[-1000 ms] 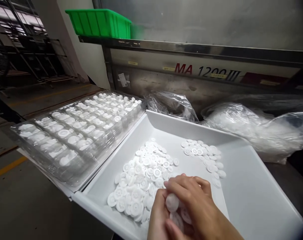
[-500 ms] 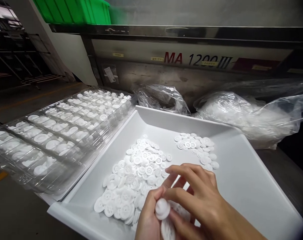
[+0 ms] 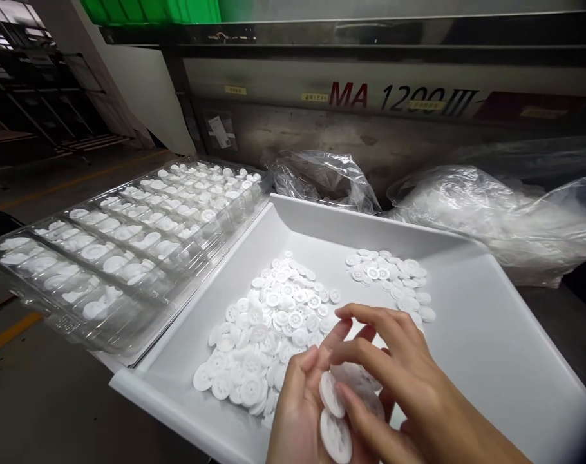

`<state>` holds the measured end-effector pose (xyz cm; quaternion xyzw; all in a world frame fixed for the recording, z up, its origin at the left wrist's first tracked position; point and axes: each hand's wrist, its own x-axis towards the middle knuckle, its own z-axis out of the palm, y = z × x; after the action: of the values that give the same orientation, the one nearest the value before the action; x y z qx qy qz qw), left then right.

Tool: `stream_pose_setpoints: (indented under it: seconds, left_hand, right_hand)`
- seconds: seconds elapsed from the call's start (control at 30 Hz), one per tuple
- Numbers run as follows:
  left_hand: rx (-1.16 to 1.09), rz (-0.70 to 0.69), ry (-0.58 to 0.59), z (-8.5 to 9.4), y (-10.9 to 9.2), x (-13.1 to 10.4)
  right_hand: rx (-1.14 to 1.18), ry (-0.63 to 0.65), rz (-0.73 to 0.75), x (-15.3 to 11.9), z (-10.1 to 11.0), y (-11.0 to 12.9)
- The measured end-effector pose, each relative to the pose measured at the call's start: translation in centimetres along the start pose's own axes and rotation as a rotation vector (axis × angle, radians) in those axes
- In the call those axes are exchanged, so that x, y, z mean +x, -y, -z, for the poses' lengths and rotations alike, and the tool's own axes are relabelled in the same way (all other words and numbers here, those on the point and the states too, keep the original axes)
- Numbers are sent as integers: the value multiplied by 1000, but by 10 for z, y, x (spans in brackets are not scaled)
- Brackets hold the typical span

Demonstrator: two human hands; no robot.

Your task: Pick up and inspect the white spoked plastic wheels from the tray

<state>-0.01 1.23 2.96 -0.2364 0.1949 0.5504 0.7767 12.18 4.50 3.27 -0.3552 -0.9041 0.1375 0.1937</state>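
Several white plastic discs (image 3: 336,436) lie in my left hand (image 3: 295,412), which is cupped palm up with its fingers curled around them. My right hand (image 3: 404,380) reaches over from the right, its thumb against one disc (image 3: 331,393) and its fingers arched above the others. Both hands are over the near part of a light grey tray (image 3: 471,335). Left of them a large pile of white wheel-like discs (image 3: 259,335) is spread in the tray. A smaller group of discs (image 3: 394,277) lies toward the tray's back right.
A clear compartmented tray (image 3: 129,232) filled with white parts stands at the left. Clear plastic bags (image 3: 496,212) lie behind the grey tray, the right one holding white material. A machine panel (image 3: 274,122) and a green crate (image 3: 152,11) are at the back.
The view has shifted slightly. In my hands the discs have turned, so two now show their flat faces beside my right thumb.
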Motion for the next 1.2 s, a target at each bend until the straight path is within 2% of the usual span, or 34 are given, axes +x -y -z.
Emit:
stream_pose_setpoints:
  seconds: [0.1, 0.37, 0.53, 0.8, 0.97, 1.1, 1.2]
  left_hand:
    - [-11, 30, 14, 4, -2, -2]
    - [114, -19, 193, 20, -1, 2]
    - [137, 61, 280, 23, 0, 9]
    - [160, 67, 251, 20, -6, 2]
    - [175, 13, 200, 15, -8, -7]
    - [159, -6, 203, 14, -8, -8]
    - [168, -22, 202, 14, -8, -7]
  right_hand:
    - [-41, 11, -4, -2, 2, -3]
    - [-4, 19, -50, -1, 7, -7]
    - [99, 14, 46, -1, 11, -11]
    - [37, 72, 135, 1, 17, -10]
    - [-21, 1, 29, -5, 23, -18]
    - [-64, 92, -58, -11, 24, -27]
    - [27, 168, -155, -11, 24, -29]
